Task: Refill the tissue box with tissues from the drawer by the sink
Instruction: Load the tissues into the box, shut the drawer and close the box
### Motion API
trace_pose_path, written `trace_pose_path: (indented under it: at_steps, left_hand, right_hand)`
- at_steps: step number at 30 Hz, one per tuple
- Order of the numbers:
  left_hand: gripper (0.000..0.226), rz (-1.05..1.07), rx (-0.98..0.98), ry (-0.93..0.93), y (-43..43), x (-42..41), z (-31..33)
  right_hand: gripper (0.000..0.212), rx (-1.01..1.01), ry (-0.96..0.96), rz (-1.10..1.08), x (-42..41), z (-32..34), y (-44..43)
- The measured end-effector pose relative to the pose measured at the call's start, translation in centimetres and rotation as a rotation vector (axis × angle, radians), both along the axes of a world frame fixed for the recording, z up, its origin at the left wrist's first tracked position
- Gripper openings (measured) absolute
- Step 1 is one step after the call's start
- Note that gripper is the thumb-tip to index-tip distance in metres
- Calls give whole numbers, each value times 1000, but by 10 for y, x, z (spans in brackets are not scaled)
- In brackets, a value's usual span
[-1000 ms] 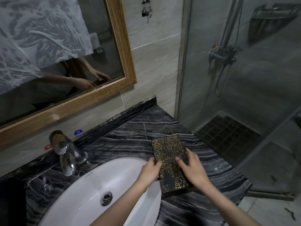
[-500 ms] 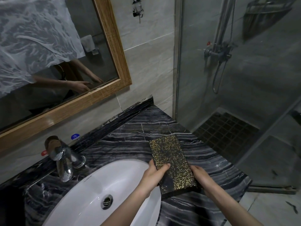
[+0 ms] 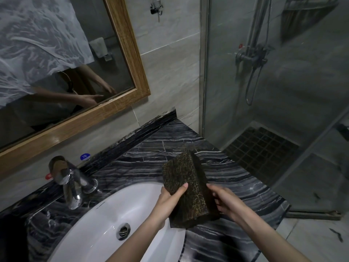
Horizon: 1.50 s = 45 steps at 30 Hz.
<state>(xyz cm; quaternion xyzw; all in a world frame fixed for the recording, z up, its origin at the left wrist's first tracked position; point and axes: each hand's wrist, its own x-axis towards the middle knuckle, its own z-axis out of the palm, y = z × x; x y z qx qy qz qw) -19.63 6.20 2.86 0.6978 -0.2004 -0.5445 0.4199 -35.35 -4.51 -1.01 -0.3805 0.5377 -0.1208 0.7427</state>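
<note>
The tissue box (image 3: 188, 190), black with a gold crackle pattern, is tilted up off the dark marble counter (image 3: 236, 186), its far end raised. My left hand (image 3: 170, 201) grips its left side with the thumb across the patterned face. My right hand (image 3: 224, 203) holds the right side, fingers curled round the edge. The box's opening and any tissues are out of sight. The drawer is not in view.
A white sink basin (image 3: 105, 220) lies left of the box, with a chrome tap (image 3: 69, 184) behind it. A wood-framed mirror (image 3: 120, 103) hangs above. A glass shower screen (image 3: 264, 91) bounds the counter on the right.
The box lay flat on the counter under both hands; now both hands have lifted and tilted it onto its side edge. The camera has moved closer.
</note>
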Motion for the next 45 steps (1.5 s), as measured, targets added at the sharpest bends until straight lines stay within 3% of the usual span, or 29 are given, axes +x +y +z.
trace_pose_path:
  at_steps: [2, 5, 9, 12, 16, 19, 22, 24, 28, 32, 35, 38, 41, 45]
  left_hand:
    - [123, 26, 20, -40, 0, 1, 1]
    - [132, -7, 72, -130, 0, -5, 2]
    - [149, -76, 162, -252, -1, -10, -1]
    - [146, -44, 171, -275, 0, -6, -6]
    - [124, 31, 94, -230, 6, 3, -12]
    - [102, 68, 5, -150, 10, 8, -14]
    - [99, 83, -67, -128, 13, 12, -12]
    - [101, 95, -129, -65, 12, 12, -7]
    - [70, 114, -270, 97, 10, 4, 9]
    - [63, 158, -298, 204, 8, -2, 9]
    - [80, 362, -300, 549, 0, 5, 7]
    - [87, 486, -348, 818, -6, 16, 10]
    - [82, 503, -395, 833, -6, 26, 14]
    - [69, 403, -336, 676, -3, 41, 13]
  right_hand:
    - [18, -4, -22, 9, 4, -2, 3]
    - [20, 25, -63, 12, 8, -1, 8]
    - [45, 200, -177, -21, 10, -2, 15]
    - [46, 374, -297, 5, 11, 3, 19]
    - [46, 391, -345, 37, 17, 11, 23]
    - [35, 287, -328, -12, 25, 17, 22]
    - [18, 187, -308, 0, 29, 28, 18]
    - [19, 104, -263, 41, 30, 40, 13]
    - [32, -84, -223, 123, 30, 66, 6]
    - [45, -249, -220, 188, 29, 92, -1]
    - [51, -381, -200, 242, 28, 101, -6]
    - [67, -785, 69, 468, 26, 102, -2]
    - [68, -1088, 244, 589, 23, 106, 7]
    - [62, -1200, 223, 660, 17, 97, 6]
